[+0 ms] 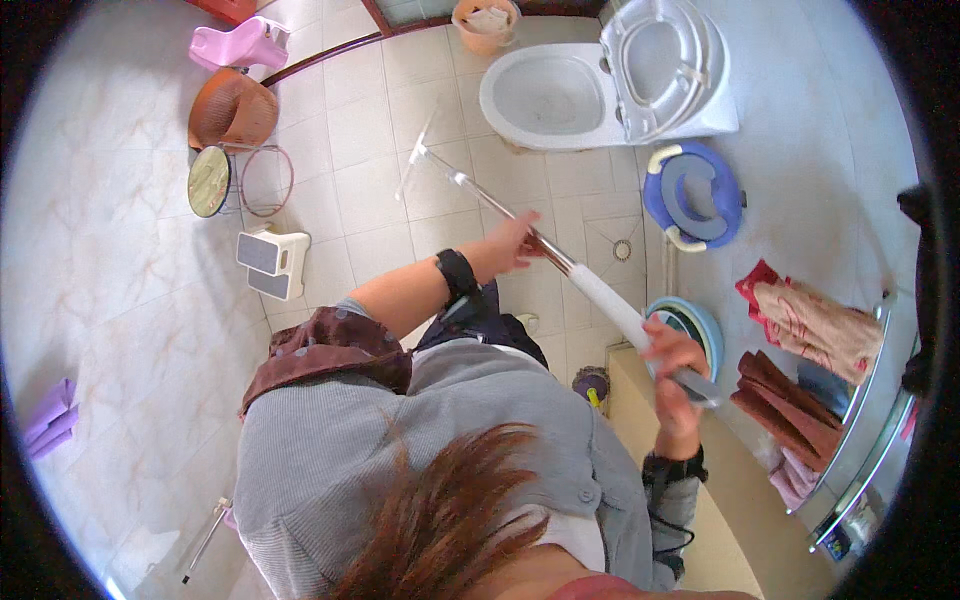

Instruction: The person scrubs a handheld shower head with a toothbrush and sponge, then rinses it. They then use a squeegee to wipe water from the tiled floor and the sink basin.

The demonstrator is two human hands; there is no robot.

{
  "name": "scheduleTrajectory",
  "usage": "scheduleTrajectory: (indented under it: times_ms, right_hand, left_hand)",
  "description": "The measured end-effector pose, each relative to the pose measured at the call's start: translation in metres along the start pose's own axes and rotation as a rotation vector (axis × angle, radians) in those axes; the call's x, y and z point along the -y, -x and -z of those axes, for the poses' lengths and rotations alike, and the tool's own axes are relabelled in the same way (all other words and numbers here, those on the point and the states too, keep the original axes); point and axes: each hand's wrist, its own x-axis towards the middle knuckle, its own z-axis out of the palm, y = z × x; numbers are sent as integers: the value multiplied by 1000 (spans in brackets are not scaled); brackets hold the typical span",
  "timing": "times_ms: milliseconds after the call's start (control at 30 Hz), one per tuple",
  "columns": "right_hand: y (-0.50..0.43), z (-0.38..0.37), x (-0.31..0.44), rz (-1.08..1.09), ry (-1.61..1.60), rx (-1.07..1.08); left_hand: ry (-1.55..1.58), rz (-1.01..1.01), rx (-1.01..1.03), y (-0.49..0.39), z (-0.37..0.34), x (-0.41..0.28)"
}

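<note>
A long-handled squeegee slants across the view. Its pale, thin blade lies over the tiled floor at upper left. My left hand is around the shiny metal part of the pole, fingers loosely curled. Lower right, my right hand grips the white sleeve near the handle's grey end. A black band circles each wrist. The toilet, its lid and seat raised, stands beyond the pole. Some of the pole is hidden behind my fingers.
A blue-grey toilet seat hangs at right, above a floor drain. Basins stand by my right hand. Towels hang on a rail. At left are a step stool, an orange tub and a waste bin near the toilet.
</note>
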Motion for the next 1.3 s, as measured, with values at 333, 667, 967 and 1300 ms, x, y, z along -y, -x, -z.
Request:
scheduleTrajectory:
  times_ms: [333,667,967,1300]
  right_hand:
    - [-160,-121,-103,-55,105,161]
    - [-88,-117,-108,-43,488,102]
    - [65,-65,-2,-378,318,-129]
    - [45,-68,49,-227,353,-121]
  left_hand:
    - [-657,-759,-259,-122,162,-157]
    - [-836,-354,-347,-157,143,-79]
    - [-756,292,224,-57,29,50]
    - [-439,60,322,19,33,47]
